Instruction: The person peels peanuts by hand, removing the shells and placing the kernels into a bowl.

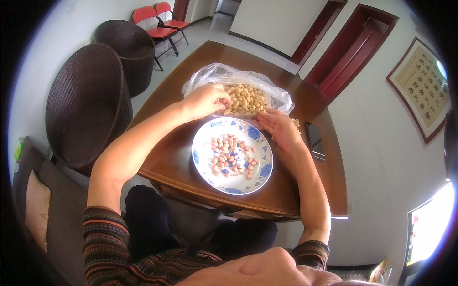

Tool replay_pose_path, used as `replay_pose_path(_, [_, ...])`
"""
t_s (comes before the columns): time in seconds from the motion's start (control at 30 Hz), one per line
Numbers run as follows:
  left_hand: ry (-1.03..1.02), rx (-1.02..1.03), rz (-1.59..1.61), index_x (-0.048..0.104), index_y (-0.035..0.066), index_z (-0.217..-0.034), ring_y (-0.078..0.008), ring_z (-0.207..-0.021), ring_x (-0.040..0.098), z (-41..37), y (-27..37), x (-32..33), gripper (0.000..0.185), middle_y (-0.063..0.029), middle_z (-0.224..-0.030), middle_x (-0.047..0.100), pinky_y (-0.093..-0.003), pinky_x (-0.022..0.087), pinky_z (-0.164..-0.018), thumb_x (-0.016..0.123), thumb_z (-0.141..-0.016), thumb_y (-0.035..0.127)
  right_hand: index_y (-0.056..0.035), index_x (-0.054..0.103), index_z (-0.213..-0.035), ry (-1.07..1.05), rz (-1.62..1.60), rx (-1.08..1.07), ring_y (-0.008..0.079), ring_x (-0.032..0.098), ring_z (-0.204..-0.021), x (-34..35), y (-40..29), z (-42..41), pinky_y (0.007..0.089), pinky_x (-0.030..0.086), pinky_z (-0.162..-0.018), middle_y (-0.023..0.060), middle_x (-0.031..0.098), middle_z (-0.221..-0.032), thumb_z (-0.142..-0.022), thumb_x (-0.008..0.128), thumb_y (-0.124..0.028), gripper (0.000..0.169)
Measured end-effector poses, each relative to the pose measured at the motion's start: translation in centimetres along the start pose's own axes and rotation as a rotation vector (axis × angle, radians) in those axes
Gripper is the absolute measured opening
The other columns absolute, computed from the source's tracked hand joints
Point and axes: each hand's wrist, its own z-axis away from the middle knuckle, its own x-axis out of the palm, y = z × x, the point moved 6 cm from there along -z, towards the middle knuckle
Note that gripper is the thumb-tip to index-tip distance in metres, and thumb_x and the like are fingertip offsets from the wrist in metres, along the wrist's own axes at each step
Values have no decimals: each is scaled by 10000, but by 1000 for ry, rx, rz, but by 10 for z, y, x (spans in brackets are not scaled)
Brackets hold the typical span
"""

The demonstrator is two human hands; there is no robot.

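Observation:
A clear plastic bag point(214, 73) lies spread on the wooden table, full of unshelled peanuts point(245, 98). At the left side of this heap is my left hand point(209, 100), its fingers curled among the pods; whether they pinch one is not visible. My right hand point(281, 129) rests at the bag's near right edge, palm partly showing and fingers stretched out. In front of the bag stands a white plate point(205, 171) with blue flowers. Shelled peanut kernels point(223, 161) with pink skins lie scattered over its middle. Some broken peanut shells point(296, 123) show beside my right hand.
A dark smartphone point(315, 141) lies near the right edge of the wooden table point(164, 150). Brown woven chairs point(86, 107) and red folding chairs point(162, 32) stand to the left. A bright screen point(429, 225) is at the lower right.

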Motion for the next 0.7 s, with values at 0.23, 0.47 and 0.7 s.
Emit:
replay_pose_path(0.23, [186,159,-153,719,116,-1127,-273,-1195,518,-1,3,4,362,-112,-1245,580,-367,440,-1025,742,-774,41,70,511,-1233,65,5,-40,255,617,-1107,-10,-6,7,347,487,-982,199,634,-1162,-950,534,-117,340])
replay_pose_path(0.47, [65,213,-90,778,147,-960,-314,-1250,482,1,5,4,233,-142,-1293,581,-413,392,-1071,789,-729,119,-6,628,-1051,48,138,-112,153,630,-863,18,-13,33,276,506,-805,85,687,-960,-944,532,-79,162])
replay_pose_path(0.7, [84,226,-212,769,155,-969,-309,-1265,474,2,4,15,221,-132,-1276,605,-427,371,-1078,781,-748,152,2,657,-1045,67,203,-209,129,625,-842,22,-12,34,259,505,-790,75,692,-924,-941,505,-31,187])
